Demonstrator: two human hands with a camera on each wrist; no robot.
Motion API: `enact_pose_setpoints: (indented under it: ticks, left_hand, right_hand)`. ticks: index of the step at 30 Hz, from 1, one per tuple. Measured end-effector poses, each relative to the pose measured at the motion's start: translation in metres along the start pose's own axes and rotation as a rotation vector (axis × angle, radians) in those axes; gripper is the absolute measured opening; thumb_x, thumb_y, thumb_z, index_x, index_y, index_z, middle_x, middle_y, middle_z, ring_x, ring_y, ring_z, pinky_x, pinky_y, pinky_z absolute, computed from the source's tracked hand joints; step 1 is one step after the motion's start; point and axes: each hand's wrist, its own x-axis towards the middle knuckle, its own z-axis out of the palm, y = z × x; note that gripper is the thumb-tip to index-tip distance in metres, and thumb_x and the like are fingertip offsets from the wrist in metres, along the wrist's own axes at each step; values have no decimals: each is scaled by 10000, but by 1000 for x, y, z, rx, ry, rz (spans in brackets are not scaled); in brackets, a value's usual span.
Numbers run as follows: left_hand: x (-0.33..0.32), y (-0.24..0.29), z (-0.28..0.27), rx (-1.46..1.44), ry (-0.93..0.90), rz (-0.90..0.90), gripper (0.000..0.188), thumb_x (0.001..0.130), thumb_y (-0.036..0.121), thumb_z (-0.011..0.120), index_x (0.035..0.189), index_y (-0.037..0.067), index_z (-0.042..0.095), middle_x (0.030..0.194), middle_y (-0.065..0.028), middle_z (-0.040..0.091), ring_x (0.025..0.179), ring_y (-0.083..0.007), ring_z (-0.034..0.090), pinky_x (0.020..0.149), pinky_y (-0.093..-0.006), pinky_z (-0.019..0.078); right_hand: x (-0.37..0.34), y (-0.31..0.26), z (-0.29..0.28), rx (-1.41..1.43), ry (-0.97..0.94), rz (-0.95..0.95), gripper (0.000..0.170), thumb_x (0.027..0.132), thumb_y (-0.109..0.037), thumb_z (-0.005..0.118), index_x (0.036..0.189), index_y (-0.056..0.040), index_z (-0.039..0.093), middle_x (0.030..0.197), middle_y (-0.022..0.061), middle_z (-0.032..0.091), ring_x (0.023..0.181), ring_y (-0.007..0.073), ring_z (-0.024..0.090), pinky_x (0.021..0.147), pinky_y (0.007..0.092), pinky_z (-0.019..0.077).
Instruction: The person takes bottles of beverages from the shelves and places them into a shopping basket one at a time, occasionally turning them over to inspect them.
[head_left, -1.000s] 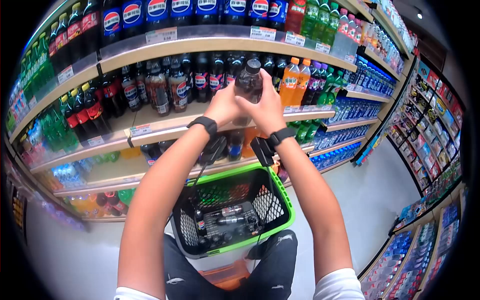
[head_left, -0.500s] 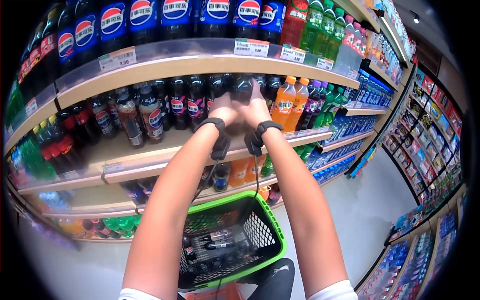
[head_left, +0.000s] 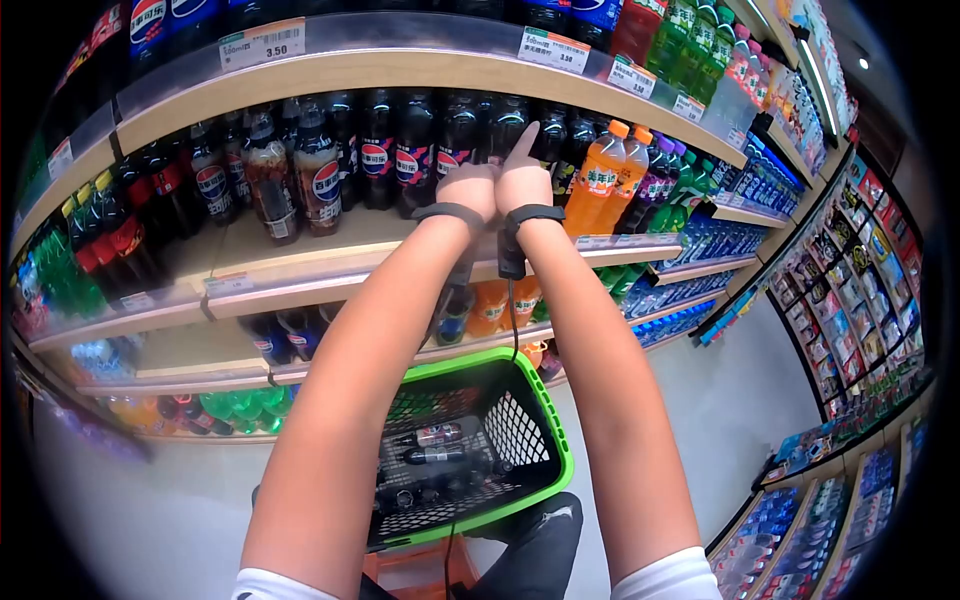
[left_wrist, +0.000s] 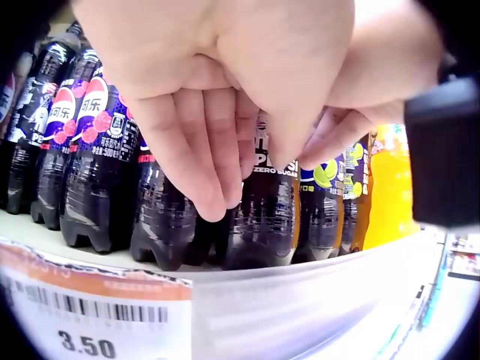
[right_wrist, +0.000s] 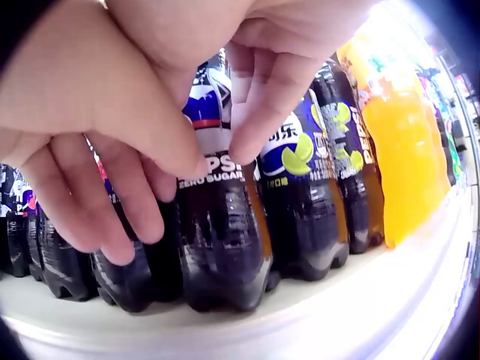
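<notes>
Two bare hands, the left hand (head_left: 467,190) and right hand (head_left: 525,182), flank a dark, ribbed plastic ZERO SUGAR bottle (right_wrist: 225,251) standing near the front of the pale wooden shelf (head_left: 370,242); left fingers straight and close together, right index finger extended, neither hand visibly clamped; a sideways nudge could knock the dark lime-labelled plastic bottle (right_wrist: 306,232) beside it; uneven pressure could tip the ZERO SUGAR bottle off the edge
</notes>
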Motion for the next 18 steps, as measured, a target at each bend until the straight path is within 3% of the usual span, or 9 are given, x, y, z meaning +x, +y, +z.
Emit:
enact_pose_setpoints:
  ticks: [4, 5, 6, 9, 11, 13, 15, 17, 18]
  left_hand:
    - [-9, -12, 4, 83, -38, 80, 339, 857, 330, 613, 1013, 39, 693, 992, -213, 699, 936, -378, 675, 837, -468, 540]
    - [-15, -11, 0, 110, -83, 82, 349, 842, 345, 633, 1020, 51, 690, 991, -199, 703, 928, -371, 678, 829, -462, 544]
    - [-23, -12, -7, 119, -63, 123, 355, 835, 344, 644, 1046, 62, 685, 994, -191, 706, 921, -361, 682, 822, -457, 547]
    - [-84, -21, -34, -19, -17, 235, 386, 834, 338, 666, 1105, 63, 666, 988, -178, 709, 897, -337, 692, 793, -424, 556]
    - [-140, -34, -48, -189, 23, 251, 340, 872, 271, 656, 1115, 33, 650, 925, -155, 718, 855, -278, 710, 763, -361, 558]
    - [-202, -46, -57, -442, -86, 135, 275, 899, 199, 648, 1094, 5, 635, 878, -121, 712, 828, -204, 705, 741, -306, 544]
    - [-258, -68, -45, -520, -114, 77, 245, 913, 172, 641, 1081, -6, 628, 875, -103, 701, 824, -155, 687, 744, -290, 534]
    - [-312, -90, -17, -588, -198, -117, 238, 902, 157, 644, 1071, -9, 630, 879, -110, 705, 802, -207, 697, 744, -302, 542]
    - [-336, -111, 6, -456, -302, -148, 261, 887, 175, 660, 1085, 7, 634, 938, -113, 704, 869, -233, 690, 790, -321, 537]
  right_hand:
    - [-22, 19, 24, 27, -148, 83, 897, 884, -300, 600, 1500, 93, 80, 992, 333, 657, 953, 467, 657, 849, 513, 529]
    - [-27, 19, 24, 28, -132, 99, 870, 849, -203, 626, 1488, 105, 122, 945, 309, 677, 900, 430, 684, 812, 482, 554]
    - [-37, 19, 17, 13, -139, 71, 916, 836, -247, 662, 1491, 95, 120, 936, 309, 675, 890, 445, 677, 814, 493, 553]
    - [-68, 30, 7, 55, -24, -52, 620, 832, -314, 693, 1280, 54, 472, 911, 278, 683, 869, 462, 662, 771, 512, 549]
    - [-114, 24, -23, 261, 63, -164, 465, 844, -267, 664, 1199, 13, 559, 902, 203, 708, 873, 408, 674, 784, 475, 538]
    - [-157, 25, -27, 355, 153, -230, 356, 851, -208, 651, 1154, -35, 584, 881, 163, 711, 817, 381, 677, 758, 451, 532]
    - [-207, 28, -15, 522, 15, -110, 273, 856, -189, 645, 1085, -47, 600, 884, 159, 700, 829, 355, 678, 745, 434, 532]
    - [-260, 32, 22, 443, -255, -21, 234, 861, -209, 642, 1027, -45, 616, 893, 158, 692, 843, 321, 683, 730, 413, 535]
    - [-284, 39, 50, 398, -416, -45, 235, 858, -234, 643, 1000, -48, 628, 886, 155, 692, 851, 321, 684, 747, 414, 532]
